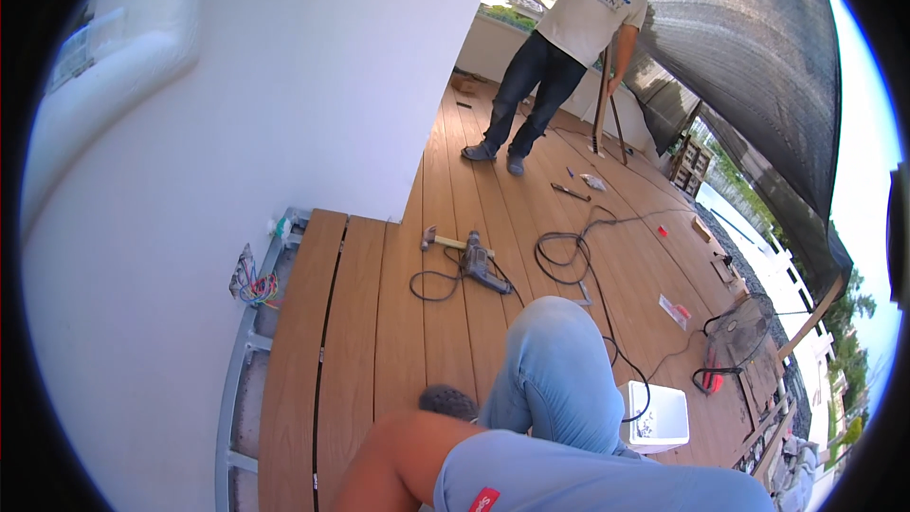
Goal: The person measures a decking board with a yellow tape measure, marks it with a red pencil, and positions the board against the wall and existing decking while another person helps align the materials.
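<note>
Neither my left hand nor my right hand shows. A bare bent arm (408, 450) comes in at the lower edge, and its hand is out of the picture. Beside it is my raised knee (559, 370) in light blue cloth, with a dark shoe (448, 402) on the decking. Ahead on the wooden deck (398, 360) lie a grey corded power drill (484, 264) and a hammer (442, 240) with a pale handle, its end by the drill. Close to my knee stands a white tub (657, 415).
A person (559, 47) stands at the far end, one hand on long brown strips (603, 104). Black cable (569, 246) loops over the boards. Left, a white wall (190, 228) borders an exposed metal frame (237, 370) near loose coloured wires (254, 286). Shade netting (758, 38) hangs right.
</note>
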{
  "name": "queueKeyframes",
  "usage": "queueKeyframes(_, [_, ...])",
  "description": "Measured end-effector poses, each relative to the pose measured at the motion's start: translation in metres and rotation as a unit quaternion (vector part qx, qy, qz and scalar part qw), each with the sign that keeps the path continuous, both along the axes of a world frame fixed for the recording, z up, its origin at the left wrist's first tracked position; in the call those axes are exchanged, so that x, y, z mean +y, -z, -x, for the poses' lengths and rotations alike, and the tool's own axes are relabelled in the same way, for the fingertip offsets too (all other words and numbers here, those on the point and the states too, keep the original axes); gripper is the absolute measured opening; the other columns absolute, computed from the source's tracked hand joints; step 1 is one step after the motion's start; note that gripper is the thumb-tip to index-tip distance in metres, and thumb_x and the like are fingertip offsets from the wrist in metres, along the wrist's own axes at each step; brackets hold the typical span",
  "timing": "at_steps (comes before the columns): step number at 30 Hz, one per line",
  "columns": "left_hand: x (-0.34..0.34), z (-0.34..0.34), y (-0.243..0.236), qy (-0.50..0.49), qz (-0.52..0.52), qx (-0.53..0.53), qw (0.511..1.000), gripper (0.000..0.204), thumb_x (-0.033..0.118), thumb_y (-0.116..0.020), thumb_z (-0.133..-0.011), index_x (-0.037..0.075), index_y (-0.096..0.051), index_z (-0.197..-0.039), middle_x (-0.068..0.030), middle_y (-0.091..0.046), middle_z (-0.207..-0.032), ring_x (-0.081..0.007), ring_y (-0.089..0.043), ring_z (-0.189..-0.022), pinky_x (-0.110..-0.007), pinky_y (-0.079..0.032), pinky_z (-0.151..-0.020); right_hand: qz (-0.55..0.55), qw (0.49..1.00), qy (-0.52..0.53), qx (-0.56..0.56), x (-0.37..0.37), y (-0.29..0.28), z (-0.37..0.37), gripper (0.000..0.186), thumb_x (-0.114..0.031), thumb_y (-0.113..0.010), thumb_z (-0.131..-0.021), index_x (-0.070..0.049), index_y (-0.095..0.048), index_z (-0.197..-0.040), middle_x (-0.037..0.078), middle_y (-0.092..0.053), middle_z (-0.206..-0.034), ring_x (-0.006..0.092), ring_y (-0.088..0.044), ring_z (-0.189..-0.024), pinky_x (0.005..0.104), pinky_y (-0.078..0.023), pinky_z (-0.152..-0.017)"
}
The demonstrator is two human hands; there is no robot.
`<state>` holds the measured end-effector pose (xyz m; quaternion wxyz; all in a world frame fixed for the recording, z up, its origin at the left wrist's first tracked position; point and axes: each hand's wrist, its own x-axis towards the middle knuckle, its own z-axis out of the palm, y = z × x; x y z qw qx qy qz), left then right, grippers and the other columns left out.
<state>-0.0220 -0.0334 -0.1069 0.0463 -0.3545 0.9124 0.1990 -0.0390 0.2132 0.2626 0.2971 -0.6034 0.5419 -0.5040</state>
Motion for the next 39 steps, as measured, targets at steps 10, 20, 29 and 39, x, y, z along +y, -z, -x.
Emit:
queueKeyframes(10, [0.007, -0.016, -0.035, -0.067, 0.06, -0.082, 0.993, 0.071, 0.064, -0.038, -0.1, 0.007, -0.067, -0.13, -0.0206, -0.071, -0.122, -0.0423, -0.07, -0.105, -0.055, -0.058, -0.08, -0.316, 0.922, 0.133, 0.181, 0.205, -0.074, 0.01, 0.015, -0.012, -0.06, -0.085, 0.0, -0.062, -0.091, 0.017, -0.064, -0.1, 0.0383, -0.065, -0.093, 0.0498, -0.054, -0.077])
queueKeyframes(20, [-0.024, -0.036, -0.063, -0.09, 0.021, -0.08, 0.993, 0.076, 0.065, -0.035, -0.099, 0.003, -0.063, -0.135, -0.024, -0.069, -0.122, -0.0422, -0.069, -0.106, -0.055, -0.057, -0.084, -0.417, 0.875, 0.091, 0.228, 0.218, -0.106, 0.016, 0.021, -0.022, -0.062, -0.088, -0.002, -0.066, -0.094, 0.019, -0.07, -0.095, 0.0395, -0.068, -0.09, 0.0494, -0.054, -0.076])
queueKeyframes(29, [-0.01, -0.019, -0.042, -0.086, 0.006, -0.064, 0.994, 0.074, 0.061, -0.034, -0.102, -0.001, -0.062, -0.131, -0.0263, -0.07, -0.117, -0.0421, -0.07, -0.101, -0.056, -0.057, -0.081, -0.378, 0.891, 0.112, 0.226, 0.237, -0.154, 0.015, 0.024, -0.023, -0.061, -0.093, -0.002, -0.067, -0.103, 0.021, -0.071, -0.098, 0.0405, -0.068, -0.091, 0.0507, -0.054, -0.078])
queueKeyframes(39, [-0.124, -0.078, 0.064, 0.004, 0.176, 0.17, 0.97, 0.033, 0.03, -0.046, -0.103, 0.009, -0.07, -0.111, -0.0189, -0.075, -0.1, -0.0327, -0.073, -0.085, -0.049, -0.058, -0.072, -0.331, 0.88, 0.255, 0.224, 0.288, -0.173, 0.031, 0.034, -0.03, -0.062, -0.099, -0.005, -0.059, -0.121, 0.013, -0.064, -0.099, 0.0337, -0.066, -0.086, 0.0448, -0.055, -0.065])
